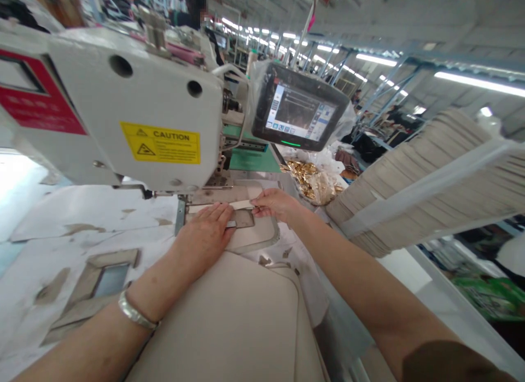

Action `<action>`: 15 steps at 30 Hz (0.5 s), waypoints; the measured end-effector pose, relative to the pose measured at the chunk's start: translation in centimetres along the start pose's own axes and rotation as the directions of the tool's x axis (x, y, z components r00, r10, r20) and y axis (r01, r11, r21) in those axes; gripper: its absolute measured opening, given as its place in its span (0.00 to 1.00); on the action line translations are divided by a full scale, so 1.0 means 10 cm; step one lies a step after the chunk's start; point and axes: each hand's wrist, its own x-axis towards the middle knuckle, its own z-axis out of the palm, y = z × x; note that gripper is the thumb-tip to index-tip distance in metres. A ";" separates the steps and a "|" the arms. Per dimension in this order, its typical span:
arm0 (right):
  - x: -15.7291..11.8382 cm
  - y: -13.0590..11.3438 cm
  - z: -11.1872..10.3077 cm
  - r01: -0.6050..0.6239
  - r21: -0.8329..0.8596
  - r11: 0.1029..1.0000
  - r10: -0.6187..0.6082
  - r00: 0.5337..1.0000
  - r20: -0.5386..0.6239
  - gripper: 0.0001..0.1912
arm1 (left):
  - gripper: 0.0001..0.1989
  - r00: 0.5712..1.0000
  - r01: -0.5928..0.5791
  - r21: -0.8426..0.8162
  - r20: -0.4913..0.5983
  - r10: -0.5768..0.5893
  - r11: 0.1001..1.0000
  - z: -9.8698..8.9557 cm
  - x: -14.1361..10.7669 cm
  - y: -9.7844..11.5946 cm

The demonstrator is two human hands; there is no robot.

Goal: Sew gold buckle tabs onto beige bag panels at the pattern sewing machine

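A narrow cream strip [243,205] lies across a beige panel [256,231] under the head of an industrial sewing machine [164,97]. My right hand [279,205] pinches the strip's right end between thumb and fingers. Flat on the strip's left part and the panel rests my left hand [207,229], its fingers stretched out and covering what is beneath. Just right of those fingertips is a rectangular opening [245,219] with a metal edge. Large beige sheets [225,316] lie in front, between my forearms.
A touchscreen [301,105] hangs behind the work. Gold-coloured metal pieces [305,179] sit in a plastic bag behind my right hand. At the right stands a tied stack of beige pieces [422,179]. A taped frame [102,286] is on the white table at left.
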 end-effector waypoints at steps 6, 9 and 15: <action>-0.04 -0.07 0.05 0.092 -0.327 0.941 -0.114 0.992 -0.049 0.16 | 0.24 1.000 -0.006 0.003 -0.017 0.006 1.000 0.01 -0.01 -0.01; -0.05 -0.12 0.06 0.138 -0.430 0.892 -0.169 0.985 -0.034 0.17 | 0.24 1.000 -0.006 0.009 -0.014 0.006 1.000 0.01 -0.01 -0.01; -0.02 -0.13 0.03 0.052 -0.212 0.976 -0.043 0.998 0.048 0.17 | 0.24 0.999 -0.007 0.014 -0.036 0.008 1.000 0.02 -0.01 0.00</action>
